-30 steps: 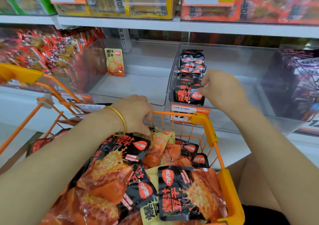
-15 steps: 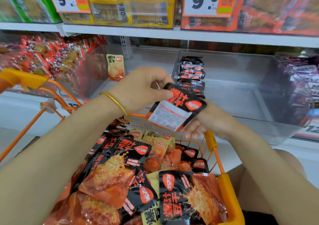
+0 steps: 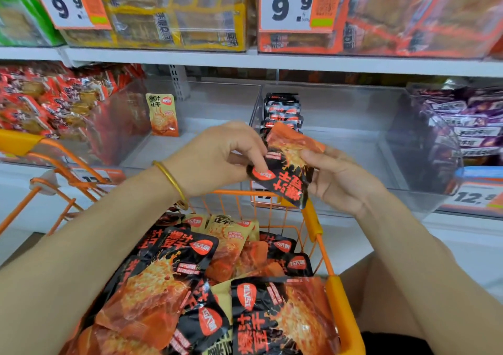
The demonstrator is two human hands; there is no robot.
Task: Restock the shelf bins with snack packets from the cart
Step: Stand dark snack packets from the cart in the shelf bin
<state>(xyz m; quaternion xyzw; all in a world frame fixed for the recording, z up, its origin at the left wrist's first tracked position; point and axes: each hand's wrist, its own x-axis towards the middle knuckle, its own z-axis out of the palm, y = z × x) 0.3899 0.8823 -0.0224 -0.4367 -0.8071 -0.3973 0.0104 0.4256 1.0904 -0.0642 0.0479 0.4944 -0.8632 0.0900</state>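
The left hand (image 3: pixel 215 158) has come up out of the cart (image 3: pixel 231 192) and now pinches the black-and-orange packet (image 3: pixel 285 172), which has turned from its pale back to its printed face, upside down. The right hand (image 3: pixel 334 178) grips the packet's 3 o'clock edge. The packet hangs over the cart's far rim, at 6 o'clock from the clear bin (image 3: pixel 353 104), so placing probably comes next. It hides the front of the bin's packet row (image 3: pixel 283 109), so how full the bin is stays unclear.
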